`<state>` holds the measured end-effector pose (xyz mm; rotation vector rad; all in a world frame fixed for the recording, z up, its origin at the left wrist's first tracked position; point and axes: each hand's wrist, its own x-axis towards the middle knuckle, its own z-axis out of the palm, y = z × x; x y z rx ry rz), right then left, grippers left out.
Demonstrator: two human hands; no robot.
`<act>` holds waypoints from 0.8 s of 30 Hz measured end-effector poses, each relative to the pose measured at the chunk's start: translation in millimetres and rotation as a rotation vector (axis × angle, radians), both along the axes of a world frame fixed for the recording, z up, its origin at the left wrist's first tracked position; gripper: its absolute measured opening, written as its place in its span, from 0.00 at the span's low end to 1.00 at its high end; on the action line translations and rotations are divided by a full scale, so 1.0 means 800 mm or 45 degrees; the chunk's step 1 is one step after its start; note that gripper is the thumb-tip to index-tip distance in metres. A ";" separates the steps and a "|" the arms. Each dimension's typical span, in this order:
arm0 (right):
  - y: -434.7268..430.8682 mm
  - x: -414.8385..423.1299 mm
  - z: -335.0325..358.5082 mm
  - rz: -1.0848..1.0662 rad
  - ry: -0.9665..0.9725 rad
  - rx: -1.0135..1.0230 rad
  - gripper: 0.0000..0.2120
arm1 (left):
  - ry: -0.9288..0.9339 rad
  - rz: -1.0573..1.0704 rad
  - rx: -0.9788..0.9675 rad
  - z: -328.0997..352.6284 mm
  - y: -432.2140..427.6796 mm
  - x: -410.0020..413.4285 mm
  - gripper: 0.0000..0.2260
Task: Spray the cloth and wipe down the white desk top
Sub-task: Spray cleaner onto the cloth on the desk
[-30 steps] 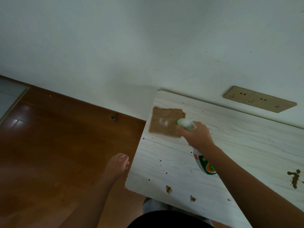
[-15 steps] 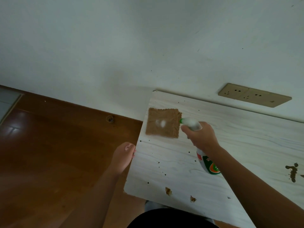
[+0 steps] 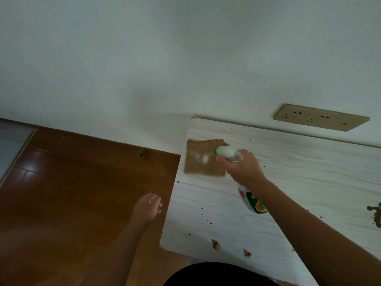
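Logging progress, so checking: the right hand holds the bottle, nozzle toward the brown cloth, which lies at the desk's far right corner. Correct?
No, one thing is off. The head view shows the cloth at the desk's far left corner, not the right. The rest stands: the right hand holds the bottle, nozzle toward the cloth.

Dim, soft daylight; glare on floor (image 3: 31,168) at left.
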<state>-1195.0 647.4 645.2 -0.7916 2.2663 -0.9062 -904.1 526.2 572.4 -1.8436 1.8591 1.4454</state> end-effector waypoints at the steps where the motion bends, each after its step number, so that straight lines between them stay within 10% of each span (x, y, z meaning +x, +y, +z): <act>1: -0.003 -0.002 0.000 0.011 -0.001 0.013 0.24 | -0.004 0.002 -0.002 0.000 0.001 0.002 0.07; 24: 0.039 0.022 -0.017 -0.004 -0.116 0.089 0.21 | -0.020 0.010 0.005 -0.002 0.019 0.006 0.07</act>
